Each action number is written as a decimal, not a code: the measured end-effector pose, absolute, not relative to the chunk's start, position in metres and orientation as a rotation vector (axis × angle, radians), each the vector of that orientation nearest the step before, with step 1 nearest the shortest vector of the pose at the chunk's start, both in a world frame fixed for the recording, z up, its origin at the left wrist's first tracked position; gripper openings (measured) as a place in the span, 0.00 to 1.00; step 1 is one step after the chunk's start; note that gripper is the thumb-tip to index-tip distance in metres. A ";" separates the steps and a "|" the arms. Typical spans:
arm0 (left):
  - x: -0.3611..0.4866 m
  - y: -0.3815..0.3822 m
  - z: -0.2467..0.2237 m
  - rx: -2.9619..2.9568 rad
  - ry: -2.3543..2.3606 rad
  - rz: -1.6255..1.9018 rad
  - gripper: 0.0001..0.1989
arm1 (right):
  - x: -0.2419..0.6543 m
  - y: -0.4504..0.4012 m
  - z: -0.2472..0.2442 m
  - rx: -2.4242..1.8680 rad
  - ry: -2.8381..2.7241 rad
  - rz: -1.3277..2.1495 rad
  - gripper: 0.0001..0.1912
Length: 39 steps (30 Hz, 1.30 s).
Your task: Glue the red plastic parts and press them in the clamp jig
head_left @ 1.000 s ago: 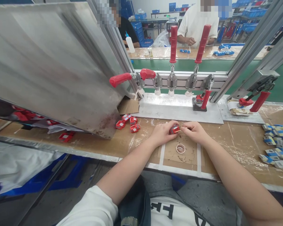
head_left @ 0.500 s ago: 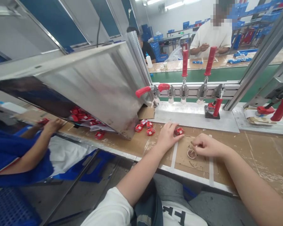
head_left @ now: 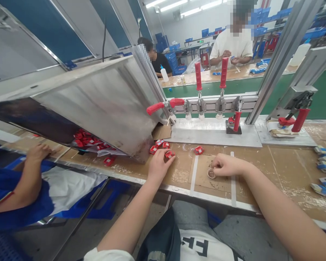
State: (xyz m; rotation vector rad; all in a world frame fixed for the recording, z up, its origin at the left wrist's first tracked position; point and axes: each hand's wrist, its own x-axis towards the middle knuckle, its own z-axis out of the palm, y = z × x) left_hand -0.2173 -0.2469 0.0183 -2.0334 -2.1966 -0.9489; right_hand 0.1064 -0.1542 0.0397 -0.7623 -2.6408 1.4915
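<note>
Red part (head_left: pixel 170 154) is on the bench (head_left: pixel 260 174), between left hand's (head_left: pixel 159 166) thumb and fingers, just beside the cluster of red parts (head_left: pixel 159 142). Left thumb and fingers straddle it; can't tell if they're pinching. Right hand (head_left: pixel 225 165) is at the cup (head_left: pixel 211 175), fingers curled together, tips hidden; can't tell if they grip anything. Cup sits on the cardboard (head_left: pixel 201 181). Lone red part (head_left: pixel 198 150) lies near the cardboard's far-left corner, no hand on it. Clamps (head_left: pixel 198 76) behind.

Step, my read: left taking a part while right works at the cup. Next move calls for a secure left pinch, clear of the cluster, and keeping the cup upright.
</note>
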 end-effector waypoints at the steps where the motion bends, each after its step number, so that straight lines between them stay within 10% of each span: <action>1: -0.207 -0.249 0.019 -2.107 -2.164 -1.087 0.12 | 0.107 -0.154 0.039 -0.759 -2.616 1.524 0.17; 39: -0.116 -0.218 -0.004 -2.694 -2.115 -1.604 0.25 | 0.099 -0.149 0.036 -0.692 -2.208 1.317 0.19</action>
